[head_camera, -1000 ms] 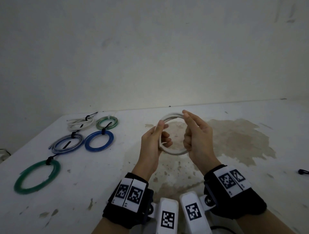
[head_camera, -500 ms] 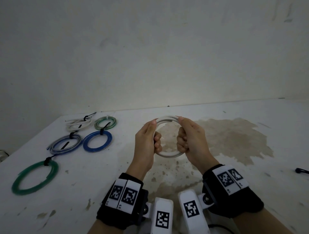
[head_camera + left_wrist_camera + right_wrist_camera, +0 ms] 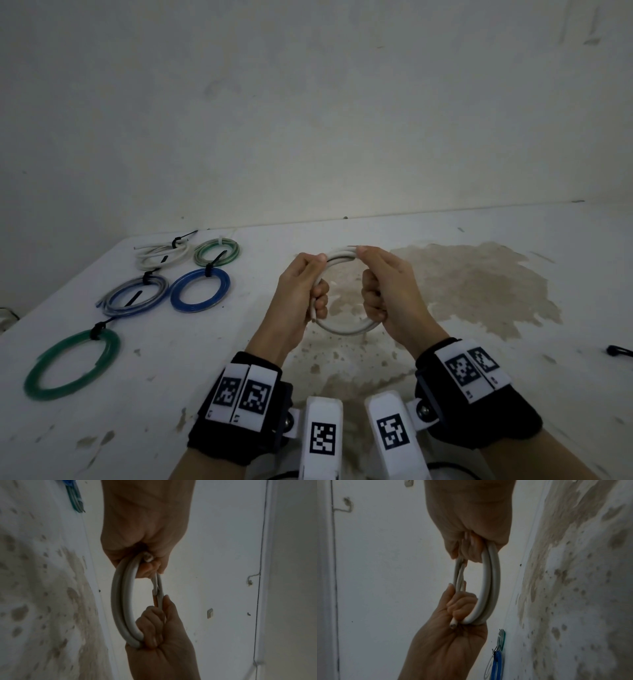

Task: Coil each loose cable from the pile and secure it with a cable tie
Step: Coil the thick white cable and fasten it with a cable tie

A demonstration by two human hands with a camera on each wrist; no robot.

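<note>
Pale, scuffed wall [image 3: 308, 120] backs a white tabletop [image 3: 513, 394] marked by a broad brown stain [image 3: 479, 284] and scattered specks. No brand or readable writing shows; the black wrist bands [image 3: 239, 407] carry only square black-and-white coded tags.

Above the stained patch, clear of the tabletop, both hands hold a white cable coil [image 3: 346, 329], a small ring of a few thick, smooth, round turns lying side by side. The left hand [image 3: 301, 291] has its fingers curled round the coil's left side with the thumb pressed on the upper arc; a cut cable end [image 3: 453, 624] pokes out beside its fingers. The right hand [image 3: 387, 291] is curled round the right side, thumb and forefinger pinching the top of the ring. In the left wrist view a second cable end [image 3: 155, 599] shows a bare orange-brown tip near the right thumb.

On the tabletop's left lie five finished coils, each cinched with a black cable tie: a green coil [image 3: 41, 373] nearest, a grey-blue coil [image 3: 113, 301], a blue coil [image 3: 178, 301], then a white coil [image 3: 147, 260] and a green-and-white coil [image 3: 233, 253] by the wall. A small black object [image 3: 616, 351] lies at the far right edge; I cannot tell what it is.
</note>
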